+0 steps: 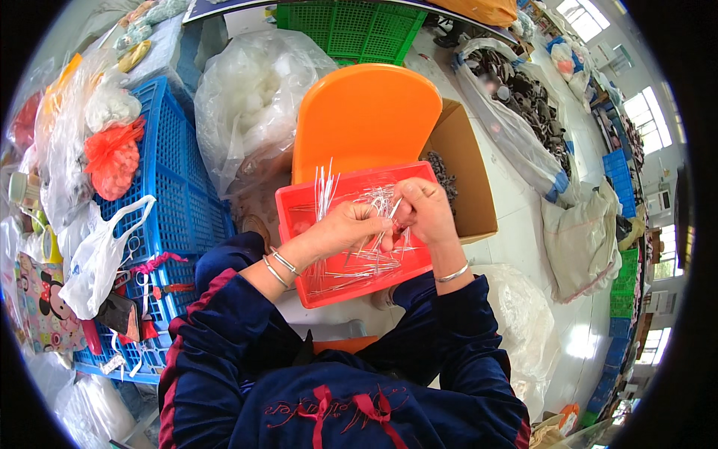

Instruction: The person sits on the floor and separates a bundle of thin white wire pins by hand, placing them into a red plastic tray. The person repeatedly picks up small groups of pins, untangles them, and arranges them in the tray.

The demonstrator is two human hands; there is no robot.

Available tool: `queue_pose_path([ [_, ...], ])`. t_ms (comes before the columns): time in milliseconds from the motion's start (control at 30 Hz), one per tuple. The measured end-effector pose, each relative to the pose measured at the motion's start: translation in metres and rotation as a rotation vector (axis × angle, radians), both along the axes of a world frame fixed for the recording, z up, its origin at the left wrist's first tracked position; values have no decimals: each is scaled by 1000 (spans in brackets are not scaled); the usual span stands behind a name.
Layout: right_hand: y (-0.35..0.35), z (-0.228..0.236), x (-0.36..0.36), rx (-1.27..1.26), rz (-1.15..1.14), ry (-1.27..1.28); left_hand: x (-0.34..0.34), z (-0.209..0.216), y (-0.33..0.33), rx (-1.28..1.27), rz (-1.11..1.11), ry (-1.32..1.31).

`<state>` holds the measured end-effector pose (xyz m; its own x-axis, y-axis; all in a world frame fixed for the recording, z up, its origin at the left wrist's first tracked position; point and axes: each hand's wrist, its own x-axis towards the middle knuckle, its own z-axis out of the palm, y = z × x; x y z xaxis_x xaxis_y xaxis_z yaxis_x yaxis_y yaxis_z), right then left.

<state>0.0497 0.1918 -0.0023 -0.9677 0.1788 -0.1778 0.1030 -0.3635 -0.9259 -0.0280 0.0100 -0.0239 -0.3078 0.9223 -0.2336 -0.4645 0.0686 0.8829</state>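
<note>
A red plastic tray (pixel 299 198) sits in front of me over my legs. Thin white wires (pixel 351 273) lie scattered in it, and a bundle of them (pixel 324 191) stands up at its left side. Over the tray, my left hand (pixel 350 224) is closed in a pinch on thin white wires. My right hand (pixel 428 212) is beside it, fingers curled and pinched near the same wires. What sits inside the right fingers is too small to make out. The two hands nearly touch.
An orange chair (pixel 366 112) stands behind the tray, beside a cardboard box (pixel 475 183) with grey fuzzy pieces. Blue crates (pixel 176 179) with bags and scissors are at left. A clear bag of white stuffing (pixel 254 97), a green crate (pixel 351 30) and sacks (pixel 580 239) surround me.
</note>
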Motion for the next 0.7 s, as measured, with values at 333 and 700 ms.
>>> queue_pose_path([
  [333, 23, -19, -6, 560, 37, -151, -7, -1, -1, -38, 70, -37],
  [700, -8, 5, -6, 404, 20, -119, -8, -18, 6, -13, 57, -160],
])
